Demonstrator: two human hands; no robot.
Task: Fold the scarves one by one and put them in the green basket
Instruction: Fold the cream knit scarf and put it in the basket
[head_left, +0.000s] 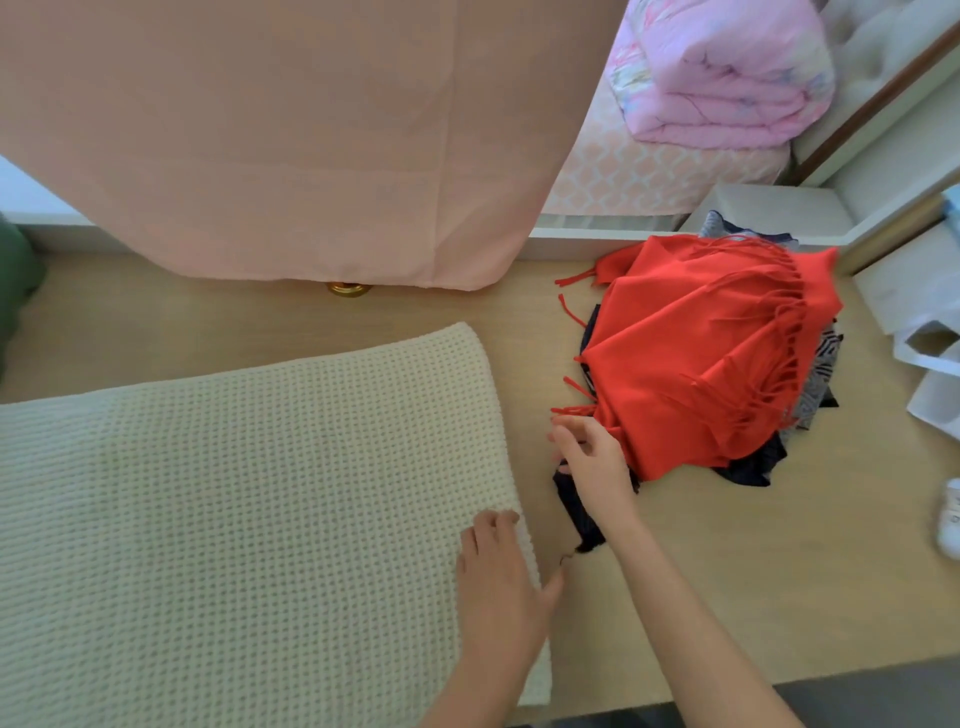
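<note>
Cream scarf (234, 493): a wide waffle-knit piece is spread flat on the wooden floor (727, 571), at the left.
Left hand (498, 587): it is laid flat, fingers straight, on the cream scarf's right edge.
Red scarf (701, 353): bright red with long fringe, it is heaped loosely on top of the pile at the right.
Navy scarf (579, 512): a dark strip is seen under the red scarf, trailing toward the cream one.
Patterned scarf (818, 374): it is partly hidden at the pile's right side.
Right hand (592, 467): its fingers are curled at the red scarf's near fringe; whether anything is held cannot be told.
Backdrop: a pink curtain (285, 130) is hung behind.
</note>
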